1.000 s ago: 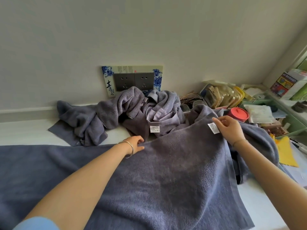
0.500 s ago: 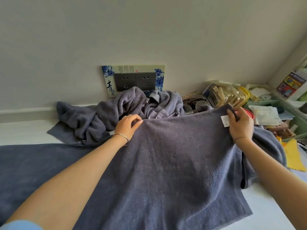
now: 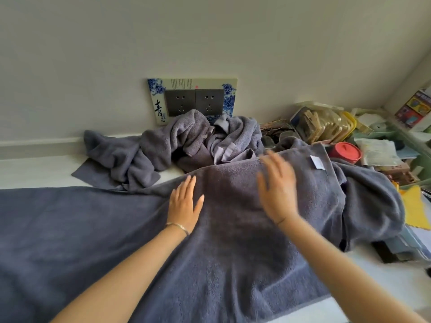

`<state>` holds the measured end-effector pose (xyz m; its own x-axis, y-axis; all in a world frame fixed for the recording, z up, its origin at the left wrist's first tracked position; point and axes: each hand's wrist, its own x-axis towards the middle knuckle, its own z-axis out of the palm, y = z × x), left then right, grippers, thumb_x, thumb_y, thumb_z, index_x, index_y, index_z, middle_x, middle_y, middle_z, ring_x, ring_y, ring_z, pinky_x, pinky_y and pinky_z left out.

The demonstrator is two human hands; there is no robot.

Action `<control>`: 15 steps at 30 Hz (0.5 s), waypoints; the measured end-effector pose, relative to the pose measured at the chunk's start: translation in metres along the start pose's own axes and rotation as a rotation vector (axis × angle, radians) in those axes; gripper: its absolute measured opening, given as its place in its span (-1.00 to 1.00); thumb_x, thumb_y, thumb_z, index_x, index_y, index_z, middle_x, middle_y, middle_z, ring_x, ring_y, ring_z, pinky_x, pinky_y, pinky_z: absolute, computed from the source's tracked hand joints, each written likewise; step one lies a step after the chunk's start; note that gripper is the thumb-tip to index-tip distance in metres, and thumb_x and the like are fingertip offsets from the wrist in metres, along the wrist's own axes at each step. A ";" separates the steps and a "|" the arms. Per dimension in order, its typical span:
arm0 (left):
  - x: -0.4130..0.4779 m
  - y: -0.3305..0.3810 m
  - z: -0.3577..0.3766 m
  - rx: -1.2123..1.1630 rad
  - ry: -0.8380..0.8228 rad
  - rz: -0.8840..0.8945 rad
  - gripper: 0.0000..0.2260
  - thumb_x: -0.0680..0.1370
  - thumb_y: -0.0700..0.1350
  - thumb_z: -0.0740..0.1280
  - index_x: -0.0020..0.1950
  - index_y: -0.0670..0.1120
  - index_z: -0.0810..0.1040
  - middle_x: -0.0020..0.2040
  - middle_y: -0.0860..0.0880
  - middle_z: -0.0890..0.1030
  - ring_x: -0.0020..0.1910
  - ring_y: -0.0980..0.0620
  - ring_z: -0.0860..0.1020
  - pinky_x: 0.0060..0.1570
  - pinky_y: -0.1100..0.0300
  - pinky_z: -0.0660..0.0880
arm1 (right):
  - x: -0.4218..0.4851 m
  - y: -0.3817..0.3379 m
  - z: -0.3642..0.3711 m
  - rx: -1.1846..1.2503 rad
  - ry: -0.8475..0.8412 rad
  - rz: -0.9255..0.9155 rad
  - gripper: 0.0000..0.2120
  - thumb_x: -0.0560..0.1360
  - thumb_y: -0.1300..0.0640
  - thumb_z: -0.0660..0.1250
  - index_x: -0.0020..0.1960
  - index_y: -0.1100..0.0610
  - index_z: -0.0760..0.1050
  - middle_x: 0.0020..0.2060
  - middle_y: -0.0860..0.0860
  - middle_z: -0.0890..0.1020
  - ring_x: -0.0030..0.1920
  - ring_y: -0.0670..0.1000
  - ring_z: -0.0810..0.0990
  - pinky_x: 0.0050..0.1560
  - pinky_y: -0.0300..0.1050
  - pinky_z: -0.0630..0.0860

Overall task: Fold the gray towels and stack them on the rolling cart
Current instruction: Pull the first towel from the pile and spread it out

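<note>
Where the view begins, nearest the person, the big gray towel (image 3: 233,264) lies spread over the white counter (image 3: 35,169), its right part doubled over so that a folded panel faces up. The left hand (image 3: 185,203), with a thin bracelet (image 3: 177,226) at the wrist, rests flat on that panel near its left edge. Its grip is apart, the fingers straight and holding nothing. The right hand (image 3: 277,192) is blurred. Its grip is apart too, fingers spread above the panel, and I cannot tell whether the palm touches the cloth. A white label (image 3: 317,162) sits near the panel's far right corner.

Beyond the far edge, a heap of crumpled gray towels (image 3: 186,145) is bunched against the wall under a blue-patterned socket plate (image 3: 194,101). To the right, a yellow cloth (image 3: 414,206) lies beside the towel. Farther back stands a small pot (image 3: 345,152) with a red lid, closed, so its contents are hidden. Behind it a clear plastic tub (image 3: 326,123) holds tan, peg-like pieces, too blurred to name surely. A pale green tray (image 3: 419,160) carries papers and plastic bags.

Half a second ago both hands pinched the towel's far edge and held it raised. Now they have let go and the edge lies down. The red-lidded pot, then half hidden behind the right hand, shows whole.
</note>
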<state>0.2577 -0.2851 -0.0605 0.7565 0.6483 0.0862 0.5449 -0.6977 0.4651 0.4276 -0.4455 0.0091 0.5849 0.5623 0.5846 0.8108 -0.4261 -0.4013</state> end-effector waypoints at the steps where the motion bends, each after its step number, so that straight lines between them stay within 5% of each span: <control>1: -0.015 -0.007 0.005 0.059 -0.033 -0.027 -0.41 0.55 0.18 -0.05 0.46 -0.13 0.29 0.43 -0.14 0.36 0.37 -0.19 0.38 0.30 -0.19 0.29 | -0.019 -0.019 0.015 0.014 -0.077 -0.066 -0.64 0.53 0.11 0.20 0.29 0.15 0.47 0.34 0.12 0.44 0.34 0.13 0.36 0.38 0.08 0.22; 4: -0.048 -0.034 0.016 0.180 -0.114 -0.174 -0.45 0.61 0.18 -0.20 0.40 -0.05 0.32 0.34 -0.13 0.47 0.26 -0.24 0.48 0.14 -0.34 0.35 | -0.082 -0.068 0.062 0.017 -0.390 -0.145 -0.59 0.54 0.00 0.14 0.36 0.05 0.41 0.40 0.08 0.39 0.40 0.11 0.34 0.43 0.00 0.10; 7: -0.064 -0.057 0.013 0.233 -0.189 -0.261 -0.32 0.57 0.25 -0.31 0.46 -0.05 0.30 0.43 -0.08 0.36 0.38 -0.24 0.34 0.23 -0.39 0.22 | -0.128 -0.090 0.093 -0.034 -0.612 -0.095 -0.55 0.56 -0.08 0.06 0.42 -0.02 0.32 0.44 0.00 0.32 0.41 0.09 0.35 0.41 -0.01 0.03; 10: -0.068 -0.069 0.004 0.265 -0.215 -0.276 -0.30 0.43 0.30 -0.38 0.54 0.10 -0.09 0.55 0.09 -0.10 0.53 -0.11 -0.11 0.39 -0.28 -0.17 | -0.145 -0.083 0.094 -0.108 -0.718 -0.048 -0.50 0.60 -0.20 -0.09 0.49 -0.09 0.17 0.48 -0.07 0.17 0.47 0.05 0.21 0.42 -0.02 -0.13; 15: -0.069 -0.083 -0.017 0.208 -0.193 -0.341 -0.50 0.62 0.15 -0.12 0.53 0.11 -0.18 0.55 0.10 -0.14 0.52 -0.04 -0.20 0.43 -0.19 -0.23 | -0.154 -0.057 0.071 -0.119 -0.733 -0.035 -0.35 0.46 -0.39 -0.36 0.50 -0.21 -0.12 0.50 -0.17 -0.12 0.51 -0.06 -0.18 0.43 -0.12 -0.40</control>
<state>0.1541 -0.2664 -0.0906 0.5637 0.7971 -0.2166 0.8213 -0.5130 0.2496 0.2934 -0.4571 -0.1083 0.4579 0.8880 -0.0420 0.8457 -0.4496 -0.2875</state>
